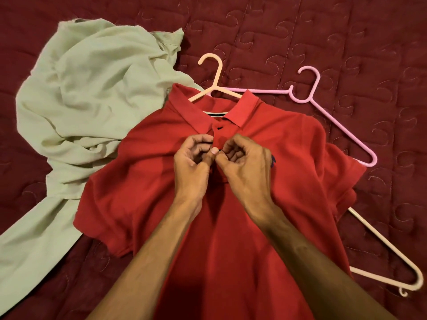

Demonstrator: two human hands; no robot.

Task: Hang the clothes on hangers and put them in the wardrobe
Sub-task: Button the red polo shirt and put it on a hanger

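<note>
Clothes lying on a quilt (346, 31)
A polo shirt (231, 215) is lying centrally, overlapping a crumpled shirt (80, 88) on its left; a first hanger (218, 75) is poking out behind its collar; a second hanger (342, 128) is sticking out rightward.

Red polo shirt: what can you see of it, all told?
The red polo shirt looks like knit cotton, with short sleeves, a collar and a dark-buttoned placket. It lies front up on the maroon quilt, a cream hanger poking from its neck. The left hand and right hand pinch the placket. Its edge overlaps a pale green garment and a pink hanger.
</note>
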